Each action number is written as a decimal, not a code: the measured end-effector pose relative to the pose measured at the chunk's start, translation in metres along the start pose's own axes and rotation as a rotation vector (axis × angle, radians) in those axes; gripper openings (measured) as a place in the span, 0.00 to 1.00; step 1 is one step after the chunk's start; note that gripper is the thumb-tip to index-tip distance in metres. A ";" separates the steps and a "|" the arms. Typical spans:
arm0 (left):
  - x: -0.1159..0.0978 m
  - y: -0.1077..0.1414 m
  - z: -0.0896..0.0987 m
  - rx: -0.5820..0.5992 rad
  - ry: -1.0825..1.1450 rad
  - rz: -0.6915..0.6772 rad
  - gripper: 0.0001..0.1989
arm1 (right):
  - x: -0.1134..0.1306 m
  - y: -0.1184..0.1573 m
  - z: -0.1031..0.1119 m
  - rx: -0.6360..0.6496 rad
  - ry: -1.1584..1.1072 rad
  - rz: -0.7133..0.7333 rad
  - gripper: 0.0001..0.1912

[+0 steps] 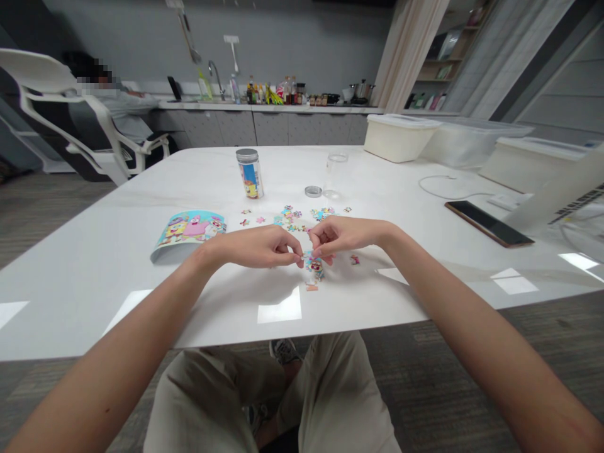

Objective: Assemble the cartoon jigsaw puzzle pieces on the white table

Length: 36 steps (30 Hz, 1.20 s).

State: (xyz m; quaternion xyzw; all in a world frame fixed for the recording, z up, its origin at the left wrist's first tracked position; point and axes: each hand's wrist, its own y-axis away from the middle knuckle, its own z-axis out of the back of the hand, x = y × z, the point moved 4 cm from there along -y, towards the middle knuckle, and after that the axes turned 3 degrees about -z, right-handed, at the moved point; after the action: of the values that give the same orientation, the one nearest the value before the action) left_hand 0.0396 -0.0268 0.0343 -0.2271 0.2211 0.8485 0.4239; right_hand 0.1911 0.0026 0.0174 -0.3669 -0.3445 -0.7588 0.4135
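Observation:
Low over the white table, my left hand and my right hand meet at a small cluster of joined jigsaw puzzle pieces. Both hands pinch at its upper edge with thumb and fingers; the fingertips partly cover the pieces there. Just below the cluster lies a loose orange-pink piece, and another piece rests to the right of my right hand. Beyond my hands are more colourful puzzle pieces, some joined and some scattered. A curved cartoon picture card stands to the left of my left hand.
A lidded cartoon-label jar, an uncapped clear jar and a metal lid are farther back on the table. At right are a phone, a cable and storage boxes. A person sits at far left beyond a chair.

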 end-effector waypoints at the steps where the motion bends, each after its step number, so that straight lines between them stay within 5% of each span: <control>1: 0.000 0.000 0.000 -0.001 0.004 -0.003 0.15 | 0.000 0.000 0.000 0.003 0.001 -0.002 0.11; 36: 0.003 -0.006 -0.011 0.065 -0.051 -0.019 0.16 | -0.001 -0.003 0.002 -0.025 0.002 0.040 0.10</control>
State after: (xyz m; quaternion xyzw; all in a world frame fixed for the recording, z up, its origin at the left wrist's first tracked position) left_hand 0.0447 -0.0276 0.0227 -0.1933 0.2355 0.8424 0.4444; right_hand 0.1899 0.0058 0.0165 -0.3780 -0.3272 -0.7550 0.4242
